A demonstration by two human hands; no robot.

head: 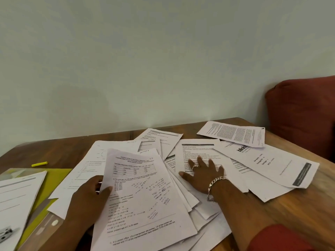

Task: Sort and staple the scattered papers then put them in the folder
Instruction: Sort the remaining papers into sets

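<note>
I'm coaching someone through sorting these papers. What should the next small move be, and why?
Probably draw the sheet under the right hand toward the sheet the left hand pinches. The right hand lies flat with fingers spread on a printed page, the left grips a maths worksheet, and other papers lie fanned loose across the table.

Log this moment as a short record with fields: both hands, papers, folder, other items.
left hand: pinches the left edge of the maths sheet
right hand: flat, fingers spread, pressing on a printed sheet
papers: loose, overlapping across the wooden table
folder: yellow-green, at left, partly under sheets
other items: yellow highlighter beyond the folder; metal stapler at the lower left edge
</note>
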